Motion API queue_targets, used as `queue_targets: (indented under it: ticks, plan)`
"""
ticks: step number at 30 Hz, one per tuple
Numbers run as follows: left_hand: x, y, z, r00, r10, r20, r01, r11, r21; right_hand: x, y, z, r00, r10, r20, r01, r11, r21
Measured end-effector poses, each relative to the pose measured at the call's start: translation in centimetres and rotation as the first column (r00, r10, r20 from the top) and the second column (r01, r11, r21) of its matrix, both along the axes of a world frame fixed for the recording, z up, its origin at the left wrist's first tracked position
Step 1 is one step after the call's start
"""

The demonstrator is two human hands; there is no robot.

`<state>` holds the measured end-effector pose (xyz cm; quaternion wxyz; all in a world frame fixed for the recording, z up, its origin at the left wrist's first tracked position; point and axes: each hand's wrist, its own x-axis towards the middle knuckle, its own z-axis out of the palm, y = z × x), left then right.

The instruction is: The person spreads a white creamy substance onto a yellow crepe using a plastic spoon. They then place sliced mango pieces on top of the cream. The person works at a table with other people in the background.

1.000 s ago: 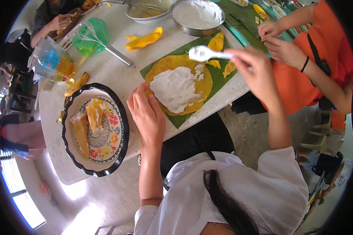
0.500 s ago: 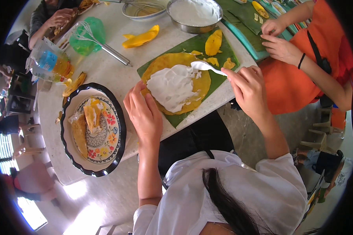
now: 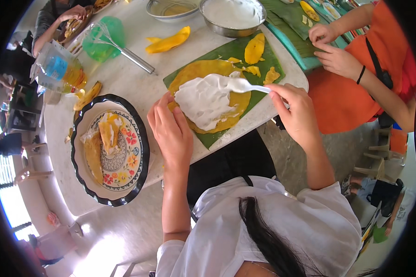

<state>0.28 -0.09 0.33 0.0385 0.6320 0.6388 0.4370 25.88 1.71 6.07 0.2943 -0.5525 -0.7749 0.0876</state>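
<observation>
A round yellow crepe [image 3: 241, 102] lies on a piece of green banana leaf [image 3: 273, 60] near the table's edge. Thick white cream [image 3: 201, 100] covers much of its middle and left. My right hand [image 3: 298, 113] grips a white plastic spoon [image 3: 252, 87] by the handle, its bowl down in the cream's right part. At the crepe's left edge rests my left hand [image 3: 172, 134], fingers stretched out and fingertips touching the rim. Yellow mango pieces [image 3: 254, 48] sit on the leaf beyond the crepe.
To the left stands a black-rimmed floral dish [image 3: 144, 152] with filled crepes. A metal bowl of cream [image 3: 231, 31], a whisk [image 3: 136, 60], a green bowl [image 3: 107, 53], a mango peel [image 3: 171, 40] and an oil bottle [image 3: 60, 74] lie farther back. A co-worker in an orange apron [image 3: 342, 101] works at right.
The spoon has shifted slightly right and lies flatter over the cream, with my right hand a little lower. My left hand stays at the crepe's edge. The view has moved slightly.
</observation>
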Motion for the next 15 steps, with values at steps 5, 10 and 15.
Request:
queue_targets:
  ticks: [5, 10, 15]
  plan:
    - [0.2, 0.1, 0.0, 1.0, -0.008, -0.003, 0.008, 1.0, 0.026, -1.4, 0.6, -0.9, 0.997, 0.078, 0.013, -0.078, 0.997, 0.007]
    - [0.0, 0.1, -0.1, 1.0, -0.006, 0.0, 0.006, 1.0, 0.027, -2.1, 1.4, -2.0, 1.0, 0.013, 0.016, -0.014, 0.997, 0.078]
    - [-0.1, 0.2, -0.3, 1.0, -0.007, 0.0, 0.007, 0.999, 0.036, -1.7, 0.5, -0.9, 0.996, -0.077, -0.043, 0.079, 0.996, 0.047]
